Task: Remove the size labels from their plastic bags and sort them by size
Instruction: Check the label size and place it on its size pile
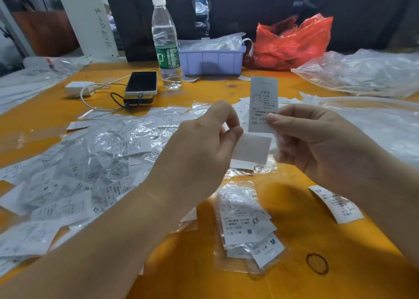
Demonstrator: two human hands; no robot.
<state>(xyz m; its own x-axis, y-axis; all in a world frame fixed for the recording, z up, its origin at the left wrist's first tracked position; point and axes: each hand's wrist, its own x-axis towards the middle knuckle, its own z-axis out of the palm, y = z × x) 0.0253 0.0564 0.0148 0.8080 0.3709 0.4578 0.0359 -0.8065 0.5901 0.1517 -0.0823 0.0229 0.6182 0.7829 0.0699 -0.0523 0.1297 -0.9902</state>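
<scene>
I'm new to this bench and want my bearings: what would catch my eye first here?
Two hands mid-frame: the right hand pinches a white label upright, the left hand holds a clear bag. A heap of bagged labels covers the orange table on the left. At the back stand a water bottle and a red bag.
</scene>
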